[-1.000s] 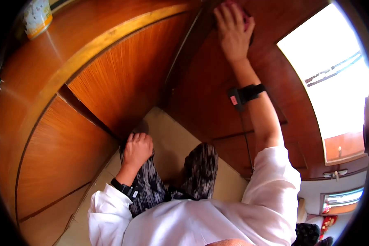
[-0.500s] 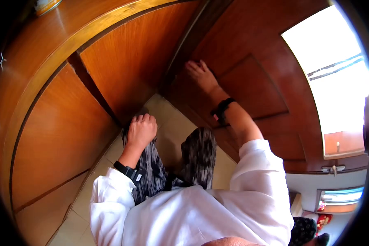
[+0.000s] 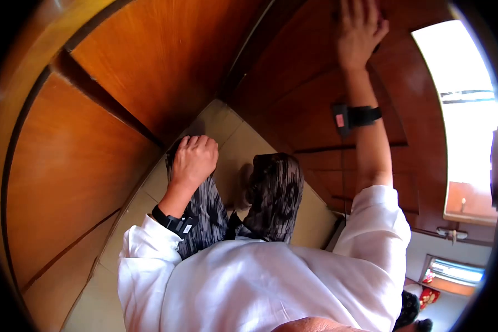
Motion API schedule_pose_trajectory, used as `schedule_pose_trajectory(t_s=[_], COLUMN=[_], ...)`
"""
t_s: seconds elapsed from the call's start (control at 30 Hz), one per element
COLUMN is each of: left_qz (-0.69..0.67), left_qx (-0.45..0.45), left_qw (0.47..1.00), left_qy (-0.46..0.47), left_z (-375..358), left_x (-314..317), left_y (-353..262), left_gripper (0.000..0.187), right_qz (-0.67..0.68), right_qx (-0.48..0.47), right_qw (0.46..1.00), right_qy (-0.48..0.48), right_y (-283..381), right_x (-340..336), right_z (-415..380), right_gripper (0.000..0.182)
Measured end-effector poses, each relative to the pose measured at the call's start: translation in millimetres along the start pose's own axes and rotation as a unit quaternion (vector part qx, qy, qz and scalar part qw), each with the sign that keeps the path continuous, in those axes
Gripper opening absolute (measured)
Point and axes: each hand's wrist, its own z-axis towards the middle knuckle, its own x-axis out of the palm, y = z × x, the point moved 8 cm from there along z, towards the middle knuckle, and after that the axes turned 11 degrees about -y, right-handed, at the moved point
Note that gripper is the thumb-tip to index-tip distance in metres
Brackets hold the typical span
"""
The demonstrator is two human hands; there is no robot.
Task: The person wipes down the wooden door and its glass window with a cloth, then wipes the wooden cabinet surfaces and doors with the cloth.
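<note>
My right hand (image 3: 359, 34) is raised against the dark brown wooden door (image 3: 310, 83), fingers stretched out and slightly apart. Something dark red shows beside its fingertips, too blurred and covered to name. A black band (image 3: 361, 117) is on that wrist. My left hand (image 3: 195, 160) rests on my left knee, in dark streaked trousers (image 3: 202, 213), its fingers curled in; I see nothing in them, though the palm is hidden. A second black band (image 3: 174, 222) circles the left wrist.
Orange-brown wooden cabinet panels (image 3: 83, 149) curve along the left side and meet the door in a corner. Beige floor tiles (image 3: 221, 124) lie below my knees. A bright window pane (image 3: 467, 110) and a metal latch (image 3: 452, 234) are at the right.
My right hand has moved up and to the right across the door, away from the corner. The left hand stays on the knee. The view has shifted slightly.
</note>
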Motion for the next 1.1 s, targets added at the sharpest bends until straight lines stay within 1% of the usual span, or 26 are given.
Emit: schedule_pose_trajectory(t_s=[0.07,0.1,0.17,0.23,0.27,0.33,0.37,0.4,0.47,0.5,0.57,0.6,0.67,0.7,0.77,0.8,0.87,0.9,0.93,1.0,1.03,1.07,1.1], left_qz=[-0.004,-0.001,-0.015,-0.008,-0.006,-0.002,0.0,0.003,-0.001,0.002,0.007,0.009,0.005,0.005,-0.018,-0.017,-0.031,-0.034,-0.049,-0.062,-0.067,-0.071,-0.076], left_qx=[-0.029,-0.033,-0.027,-0.025,-0.02,-0.022,-0.02,-0.022,-0.027,-0.028,-0.022,-0.018,-0.021,-0.019,-0.035,-0.033,-0.028,-0.022,-0.028,-0.032,-0.039,-0.046,-0.051], left_qw=[0.998,0.997,0.999,0.999,0.999,0.998,0.999,0.998,0.998,0.997,0.998,0.998,0.997,0.997,0.997,0.997,0.997,0.997,0.997,0.996,0.996,0.995,0.994], left_qy=[0.058,0.07,0.045,0.047,0.044,0.053,0.051,0.06,0.063,0.069,0.061,0.066,0.07,0.069,0.067,0.073,0.058,0.062,0.055,0.046,0.047,0.048,0.054], left_z=[3.6,4.1,8.4,9.9,10.2,10.9,15.4,19.3,27.8,31.1,38.6,42.4,45.1,44.2,38.6,34.7,31.0,30.2,29.6,28.5,28.0,27.4,28.6], left_x=[2.7,3.9,-0.1,0.7,0.4,2.5,2.3,2.4,0.5,1.8,-0.1,-0.1,0.3,-0.4,-1.4,-1.0,0.0,1.8,0.3,-0.2,0.4,0.0,1.0], left_y=[2.6,2.7,0.3,-0.9,-2.1,-3.3,-4.7,-5.3,-8.0,-8.4,-11.6,-13.7,-13.8,-13.3,-11.2,-11.6,-12.7,-14.1,-14.2,-15.0,-13.6,-12.2,-11.8], left_gripper=[0.014,0.014,0.012,0.011,0.01,0.01,0.009,0.009,0.006,0.006,0.006,0.006,0.006,0.006,0.006,0.006,0.005,0.005,0.005,0.006,0.007,0.008,0.008], right_qz=[0.031,0.034,0.045,0.081,0.089,0.076,0.095,0.103,0.097,0.103,0.14,0.141,0.166,0.164,0.187,0.19,0.237,0.21,0.207,0.149,0.17,0.171,0.2], right_qx=[-0.033,-0.047,-0.057,-0.118,-0.114,-0.211,-0.23,-0.226,-0.286,-0.283,-0.277,-0.271,-0.333,-0.333,-0.247,-0.242,-0.118,-0.125,-0.12,-0.212,-0.275,-0.273,-0.297], right_qw=[0.995,0.994,0.991,0.971,0.969,0.942,0.931,0.93,0.912,0.912,0.891,0.892,0.863,0.864,0.87,0.869,0.913,0.914,0.915,0.911,0.862,0.863,0.841], right_qy=[0.085,0.097,0.113,0.194,0.2,0.248,0.267,0.271,0.277,0.279,0.33,0.333,0.341,0.341,0.384,0.388,0.312,0.323,0.326,0.32,0.39,0.388,0.406], right_y=[37.0,52.9,80.0,114.0,125.5,159.2,169.1,178.0,199.7,202.8,204.7,200.0,198.4,192.2,166.0,158.1,128.6,126.6,130.3,156.7,172.5,184.2,202.9], right_x=[21.2,31.6,48.6,67.5,71.7,82.4,87.1,92.1,97.0,97.8,99.1,99.5,94.3,92.5,82.4,78.4,70.1,68.4,72.3,83.3,87.7,92.6,98.5], right_z=[-47.9,-75.1,-122.6,-168.0,-184.5,-226.5,-246.1,-266.6,-304.8,-315.6,-329.0,-331.3,-335.5,-330.2,-295.6,-291.2,-273.0,-274.9,-287.4,-328.7,-352.6,-370.3,-396.1], right_gripper=[0.046,0.048,0.052,0.048,0.048,0.05,0.051,0.051,0.053,0.053,0.053,0.053,0.054,0.054,0.057,0.057,0.056,0.052,0.052,0.05,0.052,0.052,0.052])
